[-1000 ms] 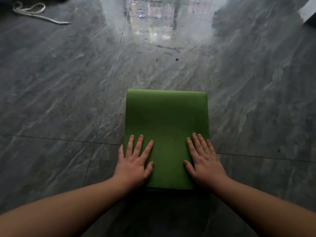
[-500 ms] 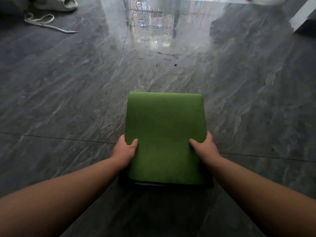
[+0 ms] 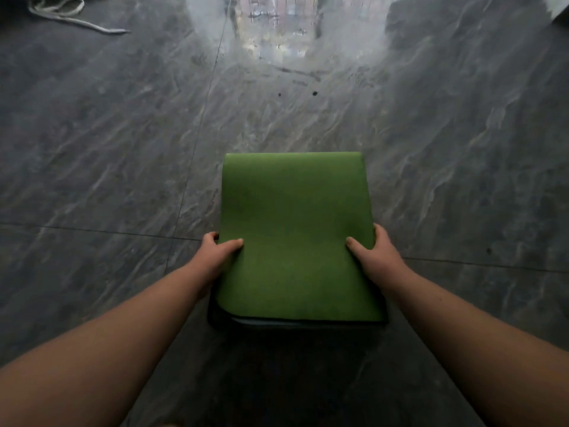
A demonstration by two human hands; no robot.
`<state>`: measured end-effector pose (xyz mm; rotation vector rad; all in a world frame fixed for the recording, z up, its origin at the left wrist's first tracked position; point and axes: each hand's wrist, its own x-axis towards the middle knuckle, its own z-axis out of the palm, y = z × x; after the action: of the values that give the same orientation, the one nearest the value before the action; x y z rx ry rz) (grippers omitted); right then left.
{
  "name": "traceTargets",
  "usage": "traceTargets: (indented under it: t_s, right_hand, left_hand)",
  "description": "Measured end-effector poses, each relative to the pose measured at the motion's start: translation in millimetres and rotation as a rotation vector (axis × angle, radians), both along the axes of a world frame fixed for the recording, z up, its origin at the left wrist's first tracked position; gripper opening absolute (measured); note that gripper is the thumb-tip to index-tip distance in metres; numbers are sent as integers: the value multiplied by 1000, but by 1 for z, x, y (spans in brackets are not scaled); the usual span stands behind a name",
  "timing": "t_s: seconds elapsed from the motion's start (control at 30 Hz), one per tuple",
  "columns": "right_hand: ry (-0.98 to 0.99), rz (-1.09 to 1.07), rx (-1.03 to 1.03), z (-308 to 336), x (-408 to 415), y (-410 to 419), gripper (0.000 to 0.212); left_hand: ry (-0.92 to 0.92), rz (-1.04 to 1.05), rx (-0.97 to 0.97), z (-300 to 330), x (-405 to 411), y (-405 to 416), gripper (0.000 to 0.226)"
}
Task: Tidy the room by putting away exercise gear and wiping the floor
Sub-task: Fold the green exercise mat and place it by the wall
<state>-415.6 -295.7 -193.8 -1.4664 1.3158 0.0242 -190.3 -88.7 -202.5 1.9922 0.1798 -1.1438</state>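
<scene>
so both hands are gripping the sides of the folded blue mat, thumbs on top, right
Not quite: the folded mat is green, not blue, as the head view shows. The rest holds: the left hand and right hand grip its sides, thumbs on top.

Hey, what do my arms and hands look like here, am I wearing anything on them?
Both forearms are bare as far as the view shows: no sleeves, gloves or watch. No rings or wristbands show on the left hand or the right hand. The fingers are mostly hidden, the nails look short and plain.

matt green foam mat (image 3: 295, 235); glossy, veined grey stone floor tiles (image 3: 123, 149).
</scene>
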Motion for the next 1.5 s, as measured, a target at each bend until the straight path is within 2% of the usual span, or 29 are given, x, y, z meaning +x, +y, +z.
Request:
traceTargets:
  t_s: [0.1, 0.23, 0.4, 0.57, 0.7, 0.87, 1.03, 1.23, 1.5]
  right_hand:
    - [-25, -26, -26, 21, -18, 12, 64]
    - [-51, -36, -34, 76, -46, 33, 56]
    - [-132, -85, 13, 175, -65, 40, 53]
    - [-154, -134, -2, 333, -68, 34, 54]
    - [-175, -203, -53, 493, -69, 22, 53]
    - [-148, -283, -271, 682, -89, 17, 48]
    - [-89, -428, -486, 827, -126, 36, 49]
    - [-44, -629, -657, 911, -200, 70, 51]
    - [19, -942, -689, 927, -335, 106, 55]
  left_hand:
    - [29, -1, -41, 16, -13, 5, 51]
    - [65, 28, -88, 62, -28, 20, 60]
    - [47, 27, -109, 170, -44, 32, 59]
    - [-8, -9, -148, 334, -41, 22, 53]
    - [-68, -138, -200, 494, -33, -8, 57]
    - [-190, -330, -286, 685, -33, -57, 59]
    - [-271, -492, -422, 826, -60, -90, 54]
    - [-370, -685, -574, 913, -129, -118, 45]
    - [-245, -1036, -627, 949, -271, -182, 43]
